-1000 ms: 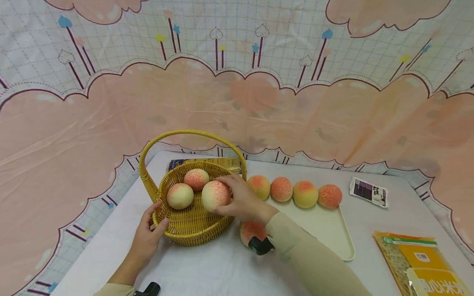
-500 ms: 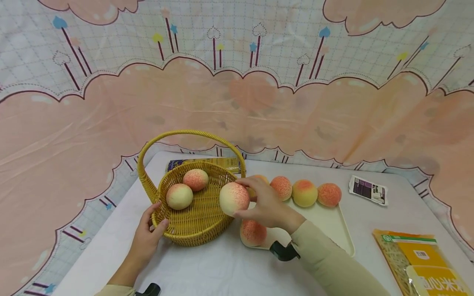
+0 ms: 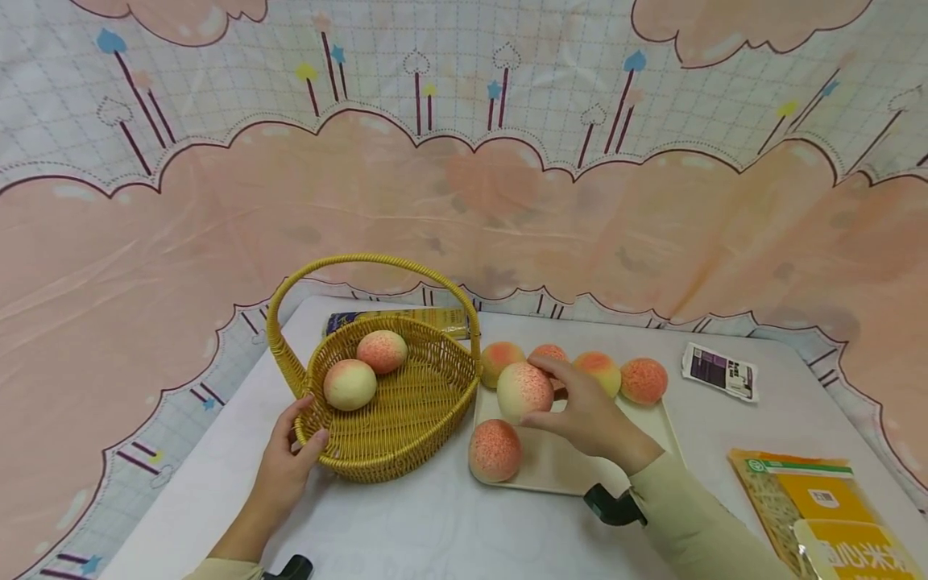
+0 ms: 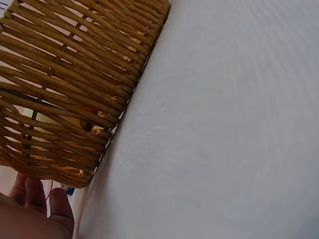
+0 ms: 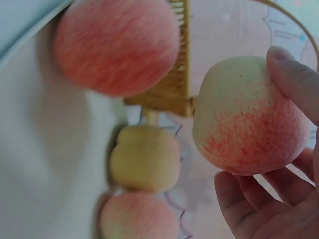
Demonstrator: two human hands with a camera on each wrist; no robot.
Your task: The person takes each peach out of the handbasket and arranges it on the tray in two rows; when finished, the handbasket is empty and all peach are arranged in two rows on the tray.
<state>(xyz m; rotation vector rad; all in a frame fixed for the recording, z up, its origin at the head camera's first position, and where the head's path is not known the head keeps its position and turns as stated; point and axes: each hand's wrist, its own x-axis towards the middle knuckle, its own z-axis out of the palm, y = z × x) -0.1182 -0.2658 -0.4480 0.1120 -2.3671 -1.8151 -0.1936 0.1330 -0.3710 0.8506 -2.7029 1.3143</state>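
Observation:
My right hand (image 3: 587, 415) grips a pale peach with red speckles (image 3: 524, 392), held above the white tray (image 3: 558, 471); the right wrist view shows this peach (image 5: 251, 117) between thumb and fingers. On the left stands a yellow wicker basket (image 3: 395, 463) with a tall handle. Inside it lie a pale peach (image 3: 350, 385) and a redder peach (image 3: 382, 352). My left hand (image 3: 286, 459) holds the basket's left rim, thumb inside; the left wrist view shows its fingers against the woven wall (image 4: 65, 89).
A red peach (image 3: 495, 450) sits at the tray's front left corner. Several peaches line its back edge, one a yellow peach (image 3: 502, 362). Behind the basket lies a yellow and blue packet (image 3: 445, 321). On the right are a small packet (image 3: 720, 372) and a yellow grain bag (image 3: 822, 507).
My right hand has carried the speckled peach out of the basket, rightward to above the tray. Two peaches stay in the basket. My left hand keeps its hold on the rim.

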